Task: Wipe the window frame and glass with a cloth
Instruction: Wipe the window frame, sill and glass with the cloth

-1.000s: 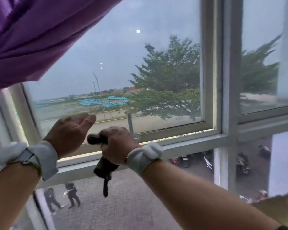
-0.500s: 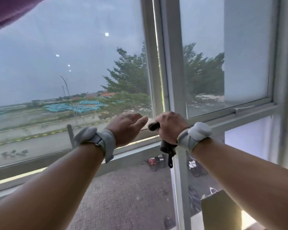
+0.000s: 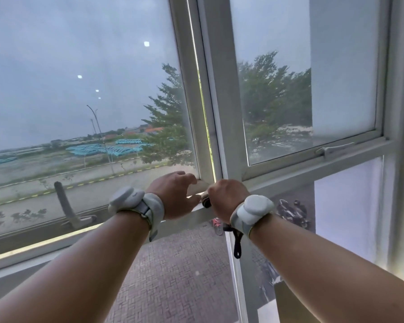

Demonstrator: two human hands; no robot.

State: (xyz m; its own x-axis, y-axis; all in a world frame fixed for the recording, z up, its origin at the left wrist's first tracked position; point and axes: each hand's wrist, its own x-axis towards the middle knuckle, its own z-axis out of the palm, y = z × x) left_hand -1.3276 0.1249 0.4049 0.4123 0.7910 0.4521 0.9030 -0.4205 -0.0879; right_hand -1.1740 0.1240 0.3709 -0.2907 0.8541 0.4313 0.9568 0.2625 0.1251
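My right hand (image 3: 226, 198) grips a dark cloth (image 3: 206, 201) at the lower rail of the white window frame (image 3: 229, 113), beside the vertical post. A dark strand of the cloth (image 3: 237, 243) hangs below my wrist. My left hand (image 3: 175, 194) rests with curled fingers on the bottom corner of the left sash, its fingertips on the frame edge next to the glass (image 3: 79, 113). The two hands are almost touching. Most of the cloth is hidden inside my right fist.
The left sash stands slightly ajar, with a bright gap along the post. A white handle (image 3: 67, 206) sits on its lower rail at left, and another latch (image 3: 334, 148) on the right sash. A cardboard-coloured object (image 3: 287, 301) lies at lower right.
The view has swung right, away from the purple curtain. Both hands have slid right along the lower rail to the sash corner by the post, the right still gripping the cloth.
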